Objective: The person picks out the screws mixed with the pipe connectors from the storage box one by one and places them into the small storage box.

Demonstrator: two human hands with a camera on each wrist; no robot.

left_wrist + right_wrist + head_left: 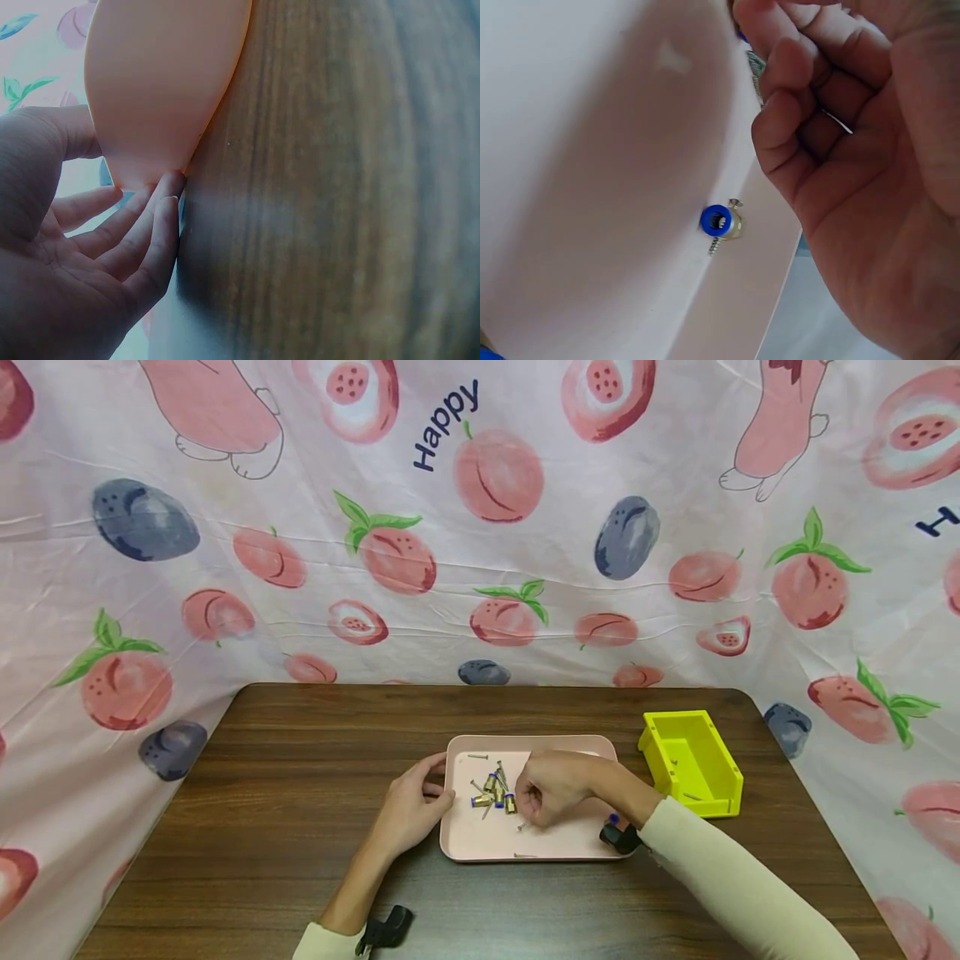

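Observation:
A pale pink tray [487,843] holds brass push-in fittings [511,803] with blue collars and several screws [502,774], mostly clustered left of centre. My left hand [408,806] grips the tray's left edge; in the left wrist view its thumb lies at the rim and its fingers press the outer wall [165,82]. Inside the tray, just right of the cluster, is my right hand [555,785] with curled fingers. Its fingertips are hidden in the head view and cut off in the right wrist view, so anything pinched there does not show. Elsewhere a fitting [718,220] lies beside a screw [715,246].
A yellow open-front bin [686,760] stands right of the tray with a few small screws inside. Single screws lie near the tray's back and front edges. The brown wooden table [337,718] meets a fruit-print curtain [420,652] at the back.

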